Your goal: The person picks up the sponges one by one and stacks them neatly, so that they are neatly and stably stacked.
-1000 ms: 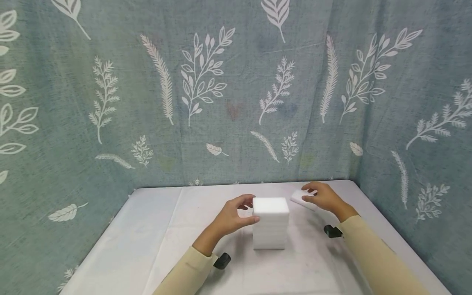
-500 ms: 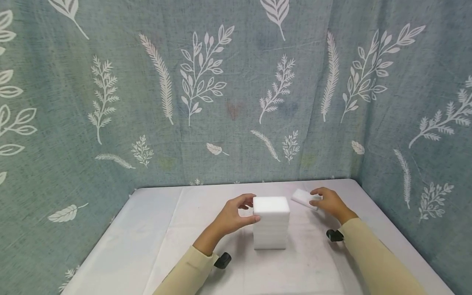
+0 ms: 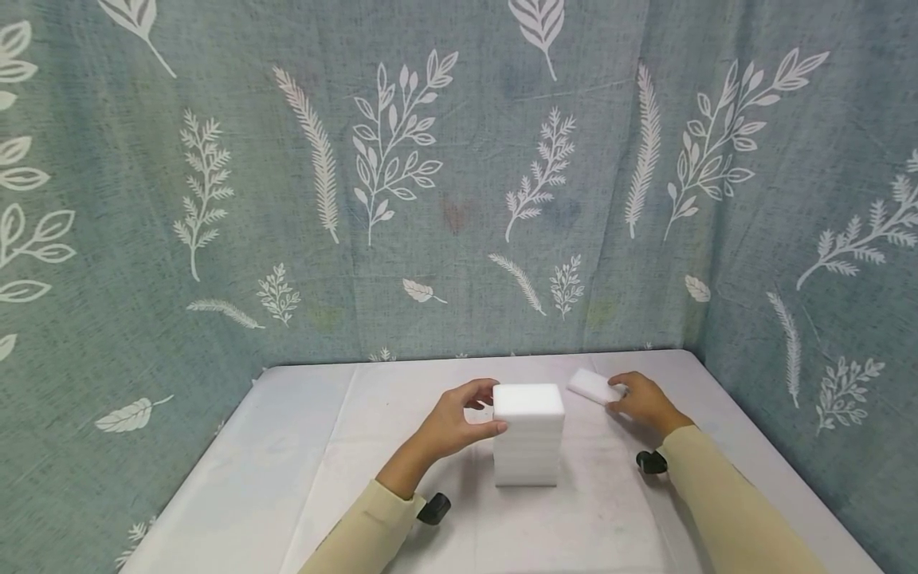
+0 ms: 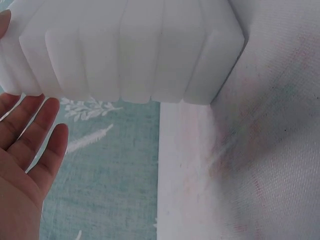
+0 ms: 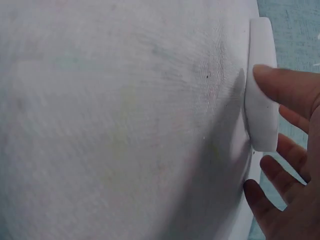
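In the head view, a tall stack of several white sponge blocks point(image 3: 527, 446) stands upright on the table. My left hand point(image 3: 455, 418) holds its top left side, thumb at the front and fingers toward the back. The left wrist view shows the stacked blocks point(image 4: 135, 55) with visible seams and the left hand's fingertips point(image 4: 50, 107) at their edge. Farther right, a single white sponge block point(image 3: 591, 386) lies flat on the table. My right hand point(image 3: 645, 405) pinches its right end. In the right wrist view the thumb point(image 5: 272, 80) presses one face of that block point(image 5: 262, 120); the index finger is partly hidden behind it.
A white cloth covers the table point(image 3: 287, 446). Blue-green curtains with white leaf prints point(image 3: 459, 199) hang at the back and both sides. Each sleeve cuff carries a small black wrist camera point(image 3: 434, 509).
My right hand has drawn back slightly to the right, from over the single sponge block to its right end, where it now pinches it. The left hand and the stack have stayed put.
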### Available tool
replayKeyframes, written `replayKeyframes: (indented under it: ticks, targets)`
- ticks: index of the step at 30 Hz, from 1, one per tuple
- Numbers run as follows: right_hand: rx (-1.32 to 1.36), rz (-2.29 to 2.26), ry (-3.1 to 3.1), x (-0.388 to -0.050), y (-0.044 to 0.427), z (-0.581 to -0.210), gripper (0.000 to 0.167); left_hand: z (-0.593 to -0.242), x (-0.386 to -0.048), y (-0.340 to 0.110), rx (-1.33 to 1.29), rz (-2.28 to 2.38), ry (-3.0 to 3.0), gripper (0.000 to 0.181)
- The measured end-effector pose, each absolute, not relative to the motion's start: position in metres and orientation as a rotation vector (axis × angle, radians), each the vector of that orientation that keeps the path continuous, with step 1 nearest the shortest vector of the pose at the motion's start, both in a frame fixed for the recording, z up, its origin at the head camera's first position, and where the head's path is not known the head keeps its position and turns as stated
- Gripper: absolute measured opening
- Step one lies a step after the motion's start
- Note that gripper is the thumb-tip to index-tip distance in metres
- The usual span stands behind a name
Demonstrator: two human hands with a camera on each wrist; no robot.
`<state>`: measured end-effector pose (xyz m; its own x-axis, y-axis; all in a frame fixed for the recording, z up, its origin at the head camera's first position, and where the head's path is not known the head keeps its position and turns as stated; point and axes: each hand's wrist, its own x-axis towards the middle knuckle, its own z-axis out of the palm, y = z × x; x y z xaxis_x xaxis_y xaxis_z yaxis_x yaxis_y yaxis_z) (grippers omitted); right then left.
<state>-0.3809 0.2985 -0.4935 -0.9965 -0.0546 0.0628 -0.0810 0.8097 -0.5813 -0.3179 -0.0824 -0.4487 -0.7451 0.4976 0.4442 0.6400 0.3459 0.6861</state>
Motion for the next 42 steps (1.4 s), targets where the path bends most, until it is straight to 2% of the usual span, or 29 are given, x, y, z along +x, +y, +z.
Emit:
replayKeyframes:
  ticks: [8, 19, 42]
  targets:
    - [0.155, 0.937, -2.934, -0.376, 0.304, -0.496, 0.052, -0.448, -0.316, -0.081, -1.055, -1.388, -2.437, 0.067]
    - [0.124, 1.007, -2.922, -0.375, 0.308, -0.494, 0.052, -0.448, -0.315, -0.083, -1.054, -1.341, -2.434, 0.064]
    - [0.544, 0.952, -2.75, -0.348, 0.291, -0.442, 0.041, -0.449, -0.315, -0.085, -1.047, -1.335, -2.415, 0.058]
